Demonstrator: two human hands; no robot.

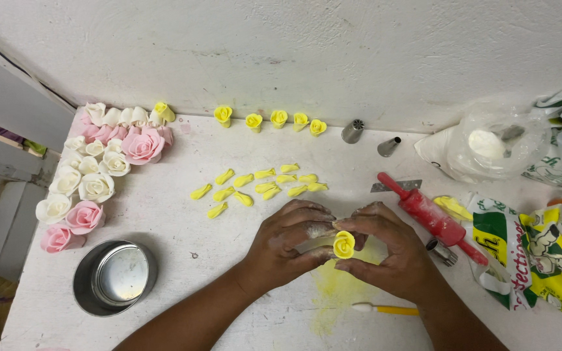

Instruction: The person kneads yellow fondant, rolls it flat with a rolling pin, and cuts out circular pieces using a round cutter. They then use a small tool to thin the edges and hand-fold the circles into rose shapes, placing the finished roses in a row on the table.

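- Clustering at the far left of the white table [183,214], white and pink sugar roses [92,175] lie packed together, with 1 yellow bud at their upper edge.
- Below them stands a round metal tin [114,277], open side up.
- Along the wall runs a row of 5 small yellow rosebuds [270,119]; nearer the person, loose yellow petals [259,184] lie scattered in 2 rough lines.
- The left hand [287,244] is curled, thumb and fingertips pinching the left side of a small yellow rose [344,244].
- That rose sits between both hands, held above the table over a smear of yellow dust, its spiral facing the camera.
- The right hand [388,250] grasps the rose from the right, thumb beneath and fingers arched over the top.
- Beyond the hands, 2 metal piping tips [371,138] stand near the wall.
- A red rolling pin [432,217] lies slanted just right of the hands.
- At the far right rest printed plastic bags [541,260].
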